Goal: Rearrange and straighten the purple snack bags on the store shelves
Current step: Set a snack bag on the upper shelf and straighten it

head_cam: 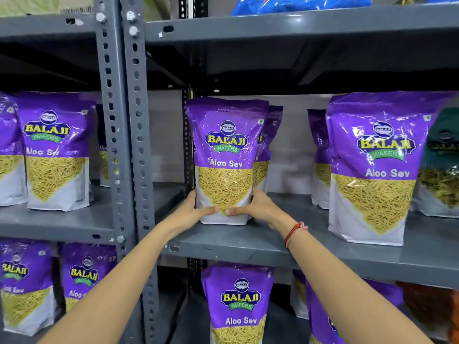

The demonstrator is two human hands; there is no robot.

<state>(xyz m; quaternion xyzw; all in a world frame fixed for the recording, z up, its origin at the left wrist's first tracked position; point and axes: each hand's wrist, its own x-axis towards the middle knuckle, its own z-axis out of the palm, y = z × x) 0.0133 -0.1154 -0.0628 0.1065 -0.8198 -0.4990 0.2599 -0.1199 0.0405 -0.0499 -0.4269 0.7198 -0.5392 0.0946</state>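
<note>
A purple Aloo Sev snack bag (pixel 226 150) stands upright on the grey middle shelf (pixel 248 244), left of centre. My left hand (pixel 191 211) grips its lower left side and my right hand (pixel 255 207) grips its lower right side, thumbs across the front. A second purple bag (pixel 269 145) stands right behind it. A larger-looking purple bag (pixel 375 167) stands to the right near the shelf's front, with another purple bag (pixel 319 155) behind it.
Two grey slotted uprights (pixel 124 135) divide the shelving. More purple bags stand on the left shelf (pixel 56 150) and on the lower shelves (pixel 238 301). A dark green bag (pixel 444 160) sits at far right. A blue bag (pixel 298 3) lies on the top shelf.
</note>
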